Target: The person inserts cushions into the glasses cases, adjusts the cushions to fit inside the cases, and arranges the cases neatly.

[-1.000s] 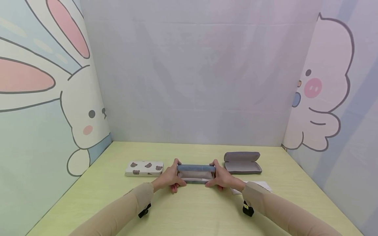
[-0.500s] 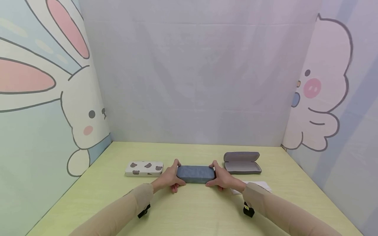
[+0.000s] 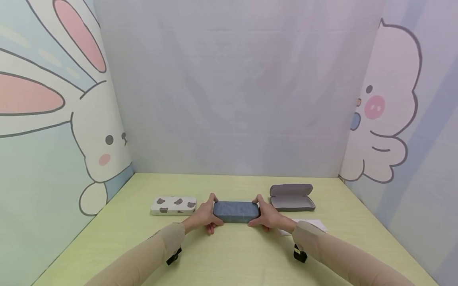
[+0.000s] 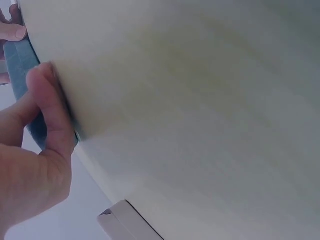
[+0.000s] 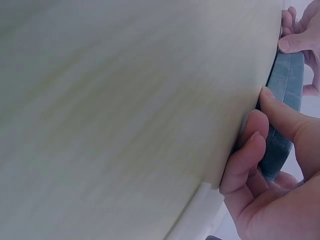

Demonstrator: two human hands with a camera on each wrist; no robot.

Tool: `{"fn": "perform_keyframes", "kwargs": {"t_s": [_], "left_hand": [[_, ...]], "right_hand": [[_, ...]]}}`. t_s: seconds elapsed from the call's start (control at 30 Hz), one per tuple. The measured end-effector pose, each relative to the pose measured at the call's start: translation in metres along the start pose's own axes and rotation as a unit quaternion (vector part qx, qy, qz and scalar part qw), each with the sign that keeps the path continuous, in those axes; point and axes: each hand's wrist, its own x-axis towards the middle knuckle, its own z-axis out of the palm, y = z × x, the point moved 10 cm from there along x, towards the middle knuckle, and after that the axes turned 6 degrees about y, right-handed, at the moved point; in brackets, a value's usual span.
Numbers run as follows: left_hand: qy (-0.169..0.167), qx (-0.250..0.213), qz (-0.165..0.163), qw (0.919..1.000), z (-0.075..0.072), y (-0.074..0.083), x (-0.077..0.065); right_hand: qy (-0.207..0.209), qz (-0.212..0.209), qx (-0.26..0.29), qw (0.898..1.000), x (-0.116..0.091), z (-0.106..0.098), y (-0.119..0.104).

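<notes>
A blue glasses case point(image 3: 236, 212) lies closed on the table, in the middle of the head view. My left hand point(image 3: 204, 215) grips its left end, thumb at the front and index finger at the back. At the other end my right hand point(image 3: 269, 216) holds it the same way. In the left wrist view the blue-green case point(image 4: 20, 62) shows partly behind the left hand point(image 4: 35, 170). The right wrist view has the right hand point(image 5: 280, 200) around the near end of the case point(image 5: 287, 75). The lid hides the inside.
Left of the hands lies a white case with brown bear heads point(image 3: 173, 205), closed. A grey glasses case point(image 3: 291, 203) stands open at the back right. A white flat sheet point(image 3: 316, 223) lies partly under the right forearm. Printed cloth walls enclose the table point(image 3: 232, 254).
One second ago the blue glasses case stood open with its pale lining showing. Its lid has come down and it is closed. Both hands have stayed at its ends.
</notes>
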Motion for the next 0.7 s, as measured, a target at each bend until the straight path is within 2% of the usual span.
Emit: {"fn": "perform_keyframes", "kwargs": {"t_s": [0.33, 0.43, 0.6, 0.7], "left_hand": [[-0.003, 0.002, -0.004, 1.0, 0.001, -0.001, 0.0], [-0.001, 0.029, -0.013, 0.9995, -0.001, 0.0, -0.001], [-0.007, 0.082, -0.007, 0.9966, -0.009, 0.016, -0.002], [-0.021, 0.053, 0.005, 0.9984, -0.008, 0.033, -0.003]], "right_hand": [[-0.009, 0.013, 0.008, 1.0, 0.0, -0.001, 0.003], [-0.03, 0.022, 0.018, 0.999, -0.001, -0.003, 0.004], [-0.032, 0.034, 0.042, 0.998, -0.003, -0.021, 0.001], [-0.012, 0.033, 0.06, 0.998, -0.007, -0.037, -0.002]]}}
